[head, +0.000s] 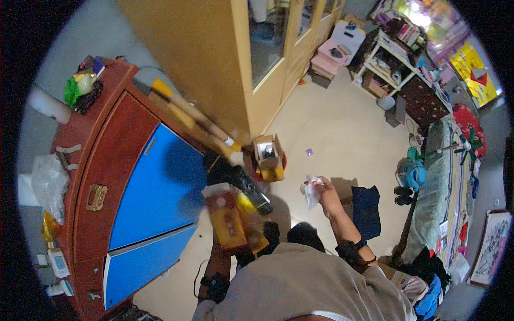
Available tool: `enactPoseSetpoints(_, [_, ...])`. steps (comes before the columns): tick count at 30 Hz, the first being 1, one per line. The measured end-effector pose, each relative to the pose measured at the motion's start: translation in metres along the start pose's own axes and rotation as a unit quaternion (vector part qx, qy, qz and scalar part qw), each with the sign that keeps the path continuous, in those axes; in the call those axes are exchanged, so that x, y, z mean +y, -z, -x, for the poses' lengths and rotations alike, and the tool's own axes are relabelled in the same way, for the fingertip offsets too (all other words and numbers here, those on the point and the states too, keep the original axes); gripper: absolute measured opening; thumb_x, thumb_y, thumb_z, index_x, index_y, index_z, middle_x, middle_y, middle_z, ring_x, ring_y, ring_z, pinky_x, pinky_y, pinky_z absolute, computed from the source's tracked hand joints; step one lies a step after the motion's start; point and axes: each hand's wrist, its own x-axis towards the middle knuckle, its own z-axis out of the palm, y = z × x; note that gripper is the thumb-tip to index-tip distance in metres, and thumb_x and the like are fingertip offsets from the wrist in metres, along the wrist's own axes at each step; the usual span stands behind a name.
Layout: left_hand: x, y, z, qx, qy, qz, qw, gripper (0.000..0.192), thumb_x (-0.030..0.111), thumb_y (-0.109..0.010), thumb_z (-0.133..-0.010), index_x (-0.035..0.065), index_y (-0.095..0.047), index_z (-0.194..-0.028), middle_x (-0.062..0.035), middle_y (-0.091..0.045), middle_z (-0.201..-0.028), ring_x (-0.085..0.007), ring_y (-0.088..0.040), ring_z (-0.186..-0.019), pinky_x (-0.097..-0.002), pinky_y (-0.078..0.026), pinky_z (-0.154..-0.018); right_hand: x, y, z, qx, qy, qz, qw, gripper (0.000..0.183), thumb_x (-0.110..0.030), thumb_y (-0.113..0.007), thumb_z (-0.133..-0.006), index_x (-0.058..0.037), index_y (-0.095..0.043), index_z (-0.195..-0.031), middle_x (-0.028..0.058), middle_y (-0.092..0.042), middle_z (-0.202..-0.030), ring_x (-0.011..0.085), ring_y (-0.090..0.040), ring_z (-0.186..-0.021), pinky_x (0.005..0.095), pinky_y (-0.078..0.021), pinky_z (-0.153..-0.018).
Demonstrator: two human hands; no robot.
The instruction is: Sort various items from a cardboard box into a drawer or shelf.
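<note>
My left hand is hidden behind a red and yellow cardboard box [227,220] with a raised pale flap, which stands at the end of my left forearm. Beside that box a yellow piece [253,236] of packaging shows, partly blurred. My right hand [326,192], over the floor, holds crumpled translucent plastic [312,193] between its fingers. An open cardboard box [269,154] with a shiny item inside stands ahead of me, between the two hands. Just beyond the red and yellow box lie black plastic bags [241,180].
At left stands a red-brown wooden cabinet [116,160] with blue panels [160,188]. Blurred long yellow-ended rolls or poles [196,116] lean near the wooden door [200,52]. Dark folded cloth [366,212] lies on the floor at right, a bed [433,180] beyond it.
</note>
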Motion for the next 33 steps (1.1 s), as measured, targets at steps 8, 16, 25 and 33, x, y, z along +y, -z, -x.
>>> enactPoseSetpoints(8, [0.018,0.007,-0.018,0.051,-0.011,0.015,0.999,0.045,0.036,-0.04,-0.086,0.0067,-0.039,-0.12,-0.0135,-0.048,-0.114,-0.0248,-0.051,-0.1,-0.038,-0.046,-0.079,0.015,-0.026,-0.044,-0.136,0.026,0.118,0.983,0.023,0.005,-0.039,-0.077,-0.0019,-0.055,-0.091,0.0033,-0.055,-0.074,0.0121,-0.052,-0.071,0.0216,-0.0421,-0.064])
enactPoseSetpoints(16, [0.003,-0.02,-0.044,0.044,0.004,0.042,0.998,0.044,0.034,-0.041,-0.086,0.0071,-0.039,-0.121,-0.013,-0.048,-0.116,-0.0247,-0.05,-0.101,-0.0376,-0.046,-0.08,-0.039,-0.088,-0.039,-0.357,-0.023,0.15,0.921,0.027,-0.014,-0.054,-0.081,-0.0029,-0.053,-0.105,0.0037,-0.058,-0.094,0.0109,-0.052,-0.086,0.0237,-0.0404,-0.076])
enactPoseSetpoints(25, [-0.03,-0.039,-0.083,0.014,0.08,0.179,0.981,0.057,0.05,-0.021,-0.088,0.0064,-0.036,-0.123,-0.0142,-0.048,-0.114,-0.0269,-0.052,-0.099,-0.04,-0.045,-0.082,-0.063,-0.119,-0.031,-0.356,0.049,0.447,0.819,0.068,-0.033,-0.069,-0.068,-0.0011,-0.039,-0.12,0.0154,-0.052,-0.109,0.0242,-0.05,-0.104,0.0329,-0.0388,-0.088])
enactPoseSetpoints(33, [-0.052,-0.02,-0.111,-0.157,0.013,0.321,0.934,0.056,0.049,-0.027,-0.087,0.0088,-0.033,-0.125,-0.014,-0.044,-0.118,-0.0277,-0.047,-0.103,-0.0411,-0.042,-0.085,-0.036,-0.115,-0.05,-0.326,-0.107,0.26,0.903,0.075,-0.016,-0.076,-0.061,-0.0013,-0.033,-0.122,0.0096,-0.056,-0.103,0.0192,-0.055,-0.093,0.0321,-0.0456,-0.08])
